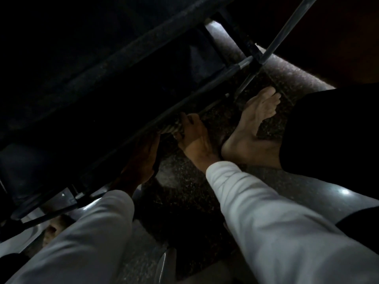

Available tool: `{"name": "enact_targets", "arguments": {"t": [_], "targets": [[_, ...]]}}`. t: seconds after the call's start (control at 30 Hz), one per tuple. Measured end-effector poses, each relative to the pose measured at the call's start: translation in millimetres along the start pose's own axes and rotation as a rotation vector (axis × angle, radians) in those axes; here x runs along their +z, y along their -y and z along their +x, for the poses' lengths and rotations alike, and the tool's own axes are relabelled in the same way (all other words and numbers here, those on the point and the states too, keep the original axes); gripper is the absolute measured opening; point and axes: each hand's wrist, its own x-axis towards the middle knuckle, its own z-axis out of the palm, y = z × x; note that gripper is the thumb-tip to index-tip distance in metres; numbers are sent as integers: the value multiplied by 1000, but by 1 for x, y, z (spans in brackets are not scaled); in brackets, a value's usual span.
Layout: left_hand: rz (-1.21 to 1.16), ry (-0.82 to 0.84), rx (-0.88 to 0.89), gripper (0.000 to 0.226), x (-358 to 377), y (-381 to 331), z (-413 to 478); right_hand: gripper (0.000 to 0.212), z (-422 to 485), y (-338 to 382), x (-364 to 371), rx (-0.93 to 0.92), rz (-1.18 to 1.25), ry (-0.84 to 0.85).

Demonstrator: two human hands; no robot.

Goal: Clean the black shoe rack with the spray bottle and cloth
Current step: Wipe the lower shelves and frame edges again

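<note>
Observation: the person crouches at the black shoe rack (123,64), which fills the upper left of the view in deep shadow. The right hand (192,138) holds the cloth (171,128), a pale bunched wad. Its fingers (185,121) are curled over the wad, clamping it against the lower rail (205,93) of the rack. The left hand (141,158) lies just beside it on the same rail. Its fingers appear straight and close together, pressed flat to the frame and gripping nothing, though the dim light limits certainty.

Step in hand, by judgement: wiping the lower rail. To do it well, the cloth should wrap round the rail so that the underside and back are wiped too. It should travel the full length in one direction, towards the corner joint at the upper right. The left hand should brace the frame so that it does not shift on the speckled floor (184,191). Folding the cloth to a fresh face would avoid smearing grime back onto the metal.

Count: one shoe rack, one cloth, two hands and two white sleeves. One bare foot (252,128) is plainly seen, and a possible second at the lower left is too dark to confirm. The spray bottle is not in view.
</note>
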Motion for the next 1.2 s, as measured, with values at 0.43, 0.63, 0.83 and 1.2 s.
{"name": "enact_targets", "arguments": {"t": [0.43,0.63,0.83,1.2], "targets": [[200,87,-39,104,-8,-4,-3,39,43,-69,-60,214,-9,-282],[273,88,-1,98,-6,0,-3,40,8,-11,-18,91,27,-192],[259,81,27,84,-11,-2,5,52,0,25,17,-31,-55,123],[175,134,-41,110,1,-3,4,42,95,-33,-75,193,-292,59]]}}
